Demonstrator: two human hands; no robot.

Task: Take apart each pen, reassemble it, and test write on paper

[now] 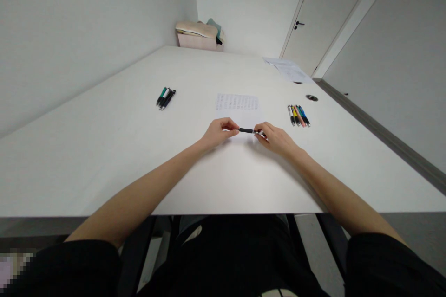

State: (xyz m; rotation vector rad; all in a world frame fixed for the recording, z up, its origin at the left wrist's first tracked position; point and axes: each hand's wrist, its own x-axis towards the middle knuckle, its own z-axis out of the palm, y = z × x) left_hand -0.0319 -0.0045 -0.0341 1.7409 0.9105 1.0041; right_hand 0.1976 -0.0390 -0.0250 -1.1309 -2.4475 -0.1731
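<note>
Both my hands hold one black pen (246, 130) level just above the white table (104, 148). My left hand (219, 132) pinches its left end with fingers closed. My right hand (275, 138) grips the right end, fingers curled round it. A printed sheet of paper (238, 106) lies just beyond the hands. Three pens (166, 98), green and black, lie in a row to the left. Several coloured pens (298, 115) lie side by side to the right.
Loose papers (287, 69) lie at the far right of the table, near a round cable port (311, 98). A pink box with cloth on top (199, 36) stands in the far corner. A door (324, 9) is at the right.
</note>
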